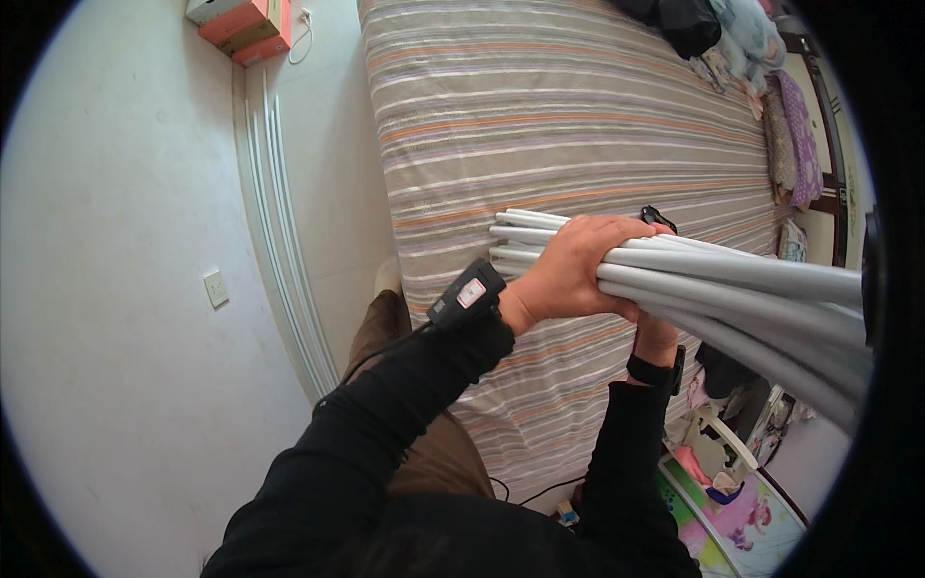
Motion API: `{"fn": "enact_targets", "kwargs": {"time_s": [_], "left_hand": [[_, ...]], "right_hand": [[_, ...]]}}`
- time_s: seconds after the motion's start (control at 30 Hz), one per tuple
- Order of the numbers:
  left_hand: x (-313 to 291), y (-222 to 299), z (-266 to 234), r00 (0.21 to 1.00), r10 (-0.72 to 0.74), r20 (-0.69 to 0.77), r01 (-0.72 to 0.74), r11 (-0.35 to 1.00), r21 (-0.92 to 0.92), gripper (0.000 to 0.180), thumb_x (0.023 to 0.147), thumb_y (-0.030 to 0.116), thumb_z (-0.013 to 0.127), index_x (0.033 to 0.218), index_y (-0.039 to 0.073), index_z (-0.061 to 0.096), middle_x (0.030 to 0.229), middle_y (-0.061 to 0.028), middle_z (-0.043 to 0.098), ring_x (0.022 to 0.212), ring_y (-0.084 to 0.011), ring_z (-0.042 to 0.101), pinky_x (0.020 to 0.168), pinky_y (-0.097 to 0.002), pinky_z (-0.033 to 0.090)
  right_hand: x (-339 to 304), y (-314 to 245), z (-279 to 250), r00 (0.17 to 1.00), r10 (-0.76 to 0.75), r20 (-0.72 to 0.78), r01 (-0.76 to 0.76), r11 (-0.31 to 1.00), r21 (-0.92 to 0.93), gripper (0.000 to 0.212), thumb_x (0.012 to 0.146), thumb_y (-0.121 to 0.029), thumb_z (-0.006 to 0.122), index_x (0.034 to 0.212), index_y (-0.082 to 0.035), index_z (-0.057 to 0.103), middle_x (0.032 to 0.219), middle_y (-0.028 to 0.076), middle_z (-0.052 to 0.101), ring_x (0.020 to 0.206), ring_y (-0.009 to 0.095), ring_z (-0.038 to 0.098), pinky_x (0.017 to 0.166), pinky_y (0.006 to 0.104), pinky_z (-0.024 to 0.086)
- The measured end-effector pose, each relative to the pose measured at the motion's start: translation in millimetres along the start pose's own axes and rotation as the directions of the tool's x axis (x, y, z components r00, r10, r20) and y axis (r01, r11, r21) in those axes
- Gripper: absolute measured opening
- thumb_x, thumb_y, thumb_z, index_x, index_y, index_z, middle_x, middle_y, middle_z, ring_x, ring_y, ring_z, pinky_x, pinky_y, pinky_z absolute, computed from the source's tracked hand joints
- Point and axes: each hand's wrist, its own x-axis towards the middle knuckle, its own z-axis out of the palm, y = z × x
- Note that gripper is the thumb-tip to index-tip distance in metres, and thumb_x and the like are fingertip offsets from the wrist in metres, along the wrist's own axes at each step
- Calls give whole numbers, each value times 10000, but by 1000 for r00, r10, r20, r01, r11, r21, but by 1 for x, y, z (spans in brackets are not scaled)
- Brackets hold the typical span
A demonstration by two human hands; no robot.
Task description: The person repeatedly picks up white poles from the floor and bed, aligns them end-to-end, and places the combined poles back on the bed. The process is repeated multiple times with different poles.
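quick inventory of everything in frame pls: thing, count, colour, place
tubes: a bundle, exact count unclear, pale grey, held over the bed, running off to the right
bed cover: one, striped grey, orange and purple, centre
clothes pile: several pieces, dark and pale, bed's far corner
boxes: two or three, orange and white, top left on the floor
wall socket: one, white, left
small black object: one, on the bed behind the tubes
left hand: over the bundle, fingers wrapped round it, black wrist device
right hand: under the bundle, mostly hidden, black wristband
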Motion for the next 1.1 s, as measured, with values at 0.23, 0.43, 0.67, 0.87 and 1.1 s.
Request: {"fn": "enact_targets", "kwargs": {"time_s": [0.23, 0.43, 0.67, 0.87, 1.1], "left_hand": [[1, 39, 15, 958, -242, -154, 210, 958, -197, 688, 664, 219, 898, 1240, 56, 559, 1095, -89, 660, 1014, -181, 628, 864, -321, 500], [-41, 18, 21, 729, -646, -228, 397, 670, -627, 504, 835, 214, 763, 1245, 42, 525, 1073, -87, 655, 959, -188, 631, 840, -325, 504], [-137, -116, 16, 365, -914, -179, 542, 365, -757, 562, 925, 357, 671, 1303, 3, 452, 1189, -115, 601, 1074, -187, 584, 904, -340, 480], [-163, -180, 30, 193, -928, -319, 835, 326, -443, 845, 860, 565, 670, 1345, -48, 350, 1338, -203, 465, 1266, -271, 446, 1018, -370, 387], [-165, -157, 26, 434, -701, -566, 901, 325, 289, 981, 844, 409, 698, 1496, -41, 119, 1509, -265, 244, 1411, -384, 223, 1094, -507, 209]], "right_hand": [[12, -41, 9, 996, -4, 94, 24, 977, -213, 649, 801, -422, 794, 1266, -31, 563, 1209, 82, 616, 1106, 215, 581, 943, 345, 479], [15, -27, 24, 893, 419, 166, -426, 905, 9, 588, 647, -58, 838, 1184, 9, 607, 1050, 89, 676, 949, 171, 638, 859, 328, 508], [14, 139, 56, 794, 588, 152, -541, 799, -261, 729, 729, -328, 837, 1294, 2, 514, 1195, 156, 618, 1098, 237, 589, 926, 360, 477], [3, 211, 39, 950, 312, -1, -200, 606, -770, 998, 749, -621, 726, 1460, -41, 332, 1307, 232, 504, 1267, 409, 424, 1059, 468, 349], [-6, 192, 47, 985, 173, -13, -122, 638, -761, 1067, 771, -593, 718, 1525, -45, 198, 1407, 263, 413, 1297, 417, 410, 1071, 466, 347]]}}
